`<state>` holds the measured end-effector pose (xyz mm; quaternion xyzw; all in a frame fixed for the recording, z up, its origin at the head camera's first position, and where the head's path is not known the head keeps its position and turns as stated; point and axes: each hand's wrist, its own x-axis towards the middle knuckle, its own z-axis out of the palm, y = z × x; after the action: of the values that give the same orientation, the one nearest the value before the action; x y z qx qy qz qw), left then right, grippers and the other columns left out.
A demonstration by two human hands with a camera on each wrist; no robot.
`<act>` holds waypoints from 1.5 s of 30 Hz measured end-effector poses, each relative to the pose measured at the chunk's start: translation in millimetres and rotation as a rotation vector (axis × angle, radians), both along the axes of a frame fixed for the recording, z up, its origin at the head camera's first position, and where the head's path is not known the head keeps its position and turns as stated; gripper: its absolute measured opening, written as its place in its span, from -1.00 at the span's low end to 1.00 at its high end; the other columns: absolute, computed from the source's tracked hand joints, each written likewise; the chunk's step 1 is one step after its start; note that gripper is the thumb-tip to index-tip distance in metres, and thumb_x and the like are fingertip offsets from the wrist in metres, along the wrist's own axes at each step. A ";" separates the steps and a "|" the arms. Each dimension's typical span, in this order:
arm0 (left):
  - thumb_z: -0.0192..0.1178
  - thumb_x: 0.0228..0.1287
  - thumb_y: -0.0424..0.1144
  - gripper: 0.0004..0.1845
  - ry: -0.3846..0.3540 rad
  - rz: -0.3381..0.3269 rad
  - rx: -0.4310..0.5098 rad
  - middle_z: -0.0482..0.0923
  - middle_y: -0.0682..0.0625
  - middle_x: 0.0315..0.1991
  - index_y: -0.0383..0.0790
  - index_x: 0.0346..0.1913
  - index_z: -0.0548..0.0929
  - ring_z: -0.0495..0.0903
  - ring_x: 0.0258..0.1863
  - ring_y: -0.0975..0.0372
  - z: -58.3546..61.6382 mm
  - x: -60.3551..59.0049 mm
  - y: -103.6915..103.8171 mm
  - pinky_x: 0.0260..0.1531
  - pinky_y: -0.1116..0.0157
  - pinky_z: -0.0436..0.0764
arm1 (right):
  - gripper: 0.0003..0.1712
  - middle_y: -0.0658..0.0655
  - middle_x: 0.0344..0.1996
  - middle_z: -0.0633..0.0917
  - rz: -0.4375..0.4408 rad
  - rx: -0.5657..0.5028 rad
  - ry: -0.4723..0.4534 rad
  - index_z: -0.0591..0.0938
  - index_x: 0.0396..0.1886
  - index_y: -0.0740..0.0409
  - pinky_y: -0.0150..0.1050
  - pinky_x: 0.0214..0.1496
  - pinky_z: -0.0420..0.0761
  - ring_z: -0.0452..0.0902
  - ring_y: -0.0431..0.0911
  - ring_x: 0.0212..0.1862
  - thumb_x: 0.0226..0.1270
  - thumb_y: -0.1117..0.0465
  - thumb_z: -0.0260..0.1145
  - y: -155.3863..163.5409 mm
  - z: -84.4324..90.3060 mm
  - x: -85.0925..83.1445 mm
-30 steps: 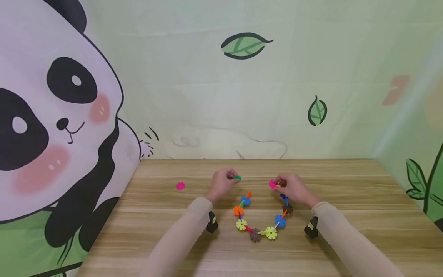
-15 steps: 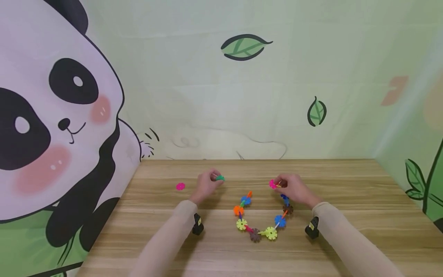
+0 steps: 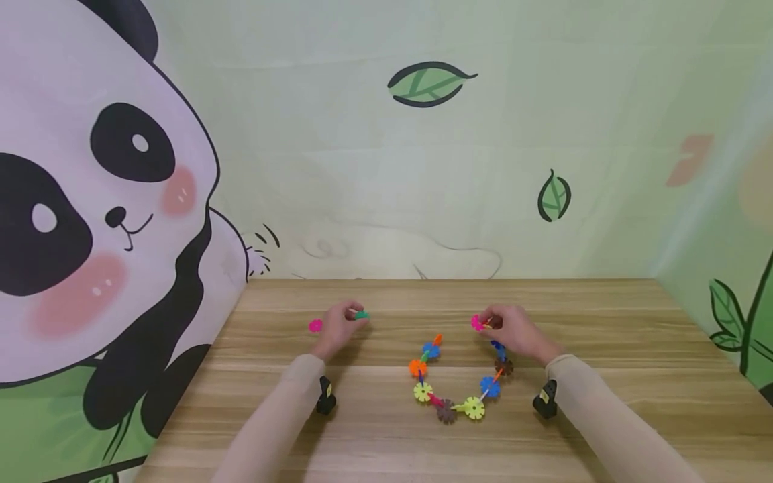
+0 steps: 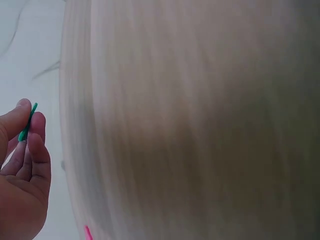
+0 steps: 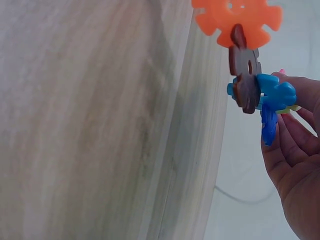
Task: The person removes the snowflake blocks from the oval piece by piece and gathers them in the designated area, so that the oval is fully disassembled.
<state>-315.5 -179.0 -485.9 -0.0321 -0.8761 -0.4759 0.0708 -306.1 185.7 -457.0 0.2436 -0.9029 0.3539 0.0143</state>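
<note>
My left hand [image 3: 339, 329] pinches a green snowflake disc [image 3: 361, 314] between thumb and fingers; the left wrist view shows the green disc [image 4: 28, 122] edge-on. Just left of that hand, a pink snowflake disc [image 3: 315, 325] lies on the table. With its fingertips my right hand [image 3: 513, 329] grips the upper right end of a chain of joined snowflake discs [image 3: 474, 408], where a pink disc [image 3: 477, 323] sticks out. The chain curves in a U, its other end an orange disc [image 3: 438, 339]. Close up, blue [image 5: 275, 94], brown [image 5: 246, 72] and orange discs [image 5: 237, 17] interlock beside the right fingers.
The wooden table [image 3: 398, 449] ends at a pale green wall cloth [image 3: 338, 168] printed with leaves and a large panda [image 3: 109, 201] on the left. Each wrist carries a small black camera [image 3: 325, 396].
My left hand has moved left with the green disc, away from the chain and toward the loose pink disc. My right hand stays at the chain's end.
</note>
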 end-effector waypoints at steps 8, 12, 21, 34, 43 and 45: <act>0.40 0.01 -0.43 -0.71 -0.013 0.013 -0.033 0.62 -0.16 -0.28 -0.42 -0.16 0.61 0.58 -0.23 0.07 -4.3 0.1 -14.9 -0.29 0.26 0.60 | -0.85 0.05 -0.38 0.66 -0.012 0.004 -0.008 0.64 -0.27 0.24 -0.28 -0.34 0.55 0.53 -0.14 -0.35 0.14 0.34 0.40 0.8 -2.1 -1.4; 0.42 -0.05 -0.47 -0.67 -0.038 0.009 -0.080 0.62 -0.17 -0.26 -0.42 -0.15 0.62 0.58 -0.20 0.05 -5.0 1.3 -20.6 -0.22 0.21 0.59 | -0.85 0.05 -0.39 0.65 -0.011 0.008 -0.001 0.64 -0.28 0.24 -0.28 -0.35 0.54 0.52 -0.14 -0.36 0.13 0.34 0.40 1.0 -2.9 -2.3; 0.40 0.00 -0.42 -0.63 -0.108 0.001 -0.181 0.61 -0.14 -0.26 -0.40 -0.08 0.61 0.56 -0.22 0.08 -7.8 0.2 -30.5 -0.19 0.20 0.55 | -0.85 0.04 -0.38 0.66 -0.002 0.012 0.010 0.65 -0.28 0.23 -0.27 -0.34 0.54 0.52 -0.15 -0.35 0.13 0.35 0.40 1.5 -2.4 -2.4; 0.37 0.05 -0.43 -0.65 -0.095 0.013 -0.245 0.61 -0.19 -0.18 -0.45 -0.06 0.61 0.54 -0.16 0.05 -4.5 1.6 -35.6 -0.09 0.15 0.53 | -0.84 0.04 -0.36 0.66 0.008 0.018 0.003 0.65 -0.26 0.23 -0.28 -0.33 0.55 0.53 -0.15 -0.34 0.15 0.33 0.40 0.4 0.1 -1.3; 0.34 0.09 -0.40 -0.64 -0.099 0.007 -0.301 0.59 -0.24 -0.10 -0.49 -0.03 0.60 0.53 -0.09 0.01 -2.2 2.2 -34.3 -0.03 0.11 0.51 | -0.84 0.03 -0.36 0.66 -0.006 0.025 0.004 0.65 -0.25 0.22 -0.27 -0.31 0.55 0.53 -0.15 -0.34 0.14 0.32 0.40 -1.4 -1.7 -2.4; 0.33 0.10 -0.41 -0.64 -0.110 0.011 -0.300 0.58 -0.25 -0.08 -0.49 -0.02 0.59 0.52 -0.10 0.01 -1.5 2.7 -33.5 -0.03 0.10 0.51 | -0.84 0.03 -0.37 0.66 -0.004 0.021 0.003 0.65 -0.25 0.23 -0.26 -0.32 0.55 0.53 -0.15 -0.34 0.14 0.33 0.40 -1.7 -1.2 -2.3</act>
<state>-312.8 -212.4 -487.4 -0.0115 -0.9401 -0.3402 0.0198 -308.3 184.0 -458.2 0.2426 -0.9070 0.3441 0.0139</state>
